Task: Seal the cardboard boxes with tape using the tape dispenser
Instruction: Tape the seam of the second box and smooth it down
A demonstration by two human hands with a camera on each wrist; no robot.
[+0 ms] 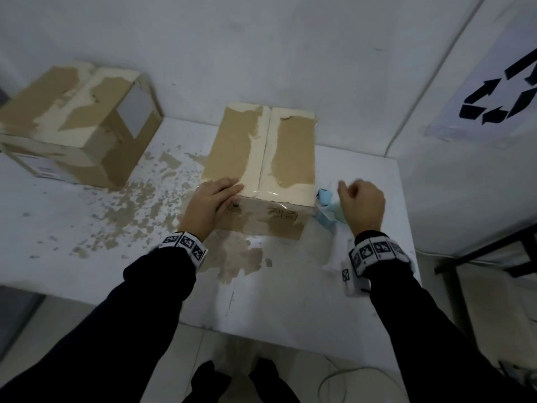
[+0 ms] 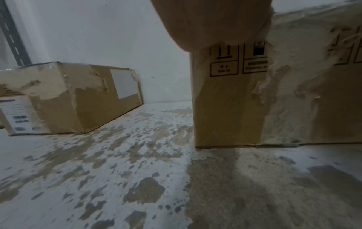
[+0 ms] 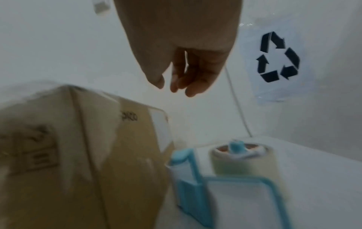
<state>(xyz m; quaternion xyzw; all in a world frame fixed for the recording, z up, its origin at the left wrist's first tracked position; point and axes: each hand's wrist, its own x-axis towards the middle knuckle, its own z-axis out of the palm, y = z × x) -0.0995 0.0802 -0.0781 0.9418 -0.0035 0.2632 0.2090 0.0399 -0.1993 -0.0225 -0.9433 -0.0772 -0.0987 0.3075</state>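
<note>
A worn cardboard box (image 1: 261,158) stands mid-table with its top flaps closed, and a strip of clear tape (image 1: 267,196) crosses its near edge. My left hand (image 1: 215,196) lies flat on the box's near left corner, fingers straight; the left wrist view shows the palm (image 2: 211,23) over that corner (image 2: 235,100). The blue tape dispenser (image 1: 327,205) lies on the table against the box's right side, its roll (image 3: 239,161) plain in the right wrist view. Just above it, my right hand (image 1: 360,199) hovers with loosely hanging fingers (image 3: 176,80) that hold nothing.
A second cardboard box (image 1: 72,120) sits at the table's far left against the wall. The white table (image 1: 116,205) has worn brown patches. A recycling sign (image 1: 499,94) hangs on the right wall. A black frame (image 1: 494,257) stands past the table's right edge.
</note>
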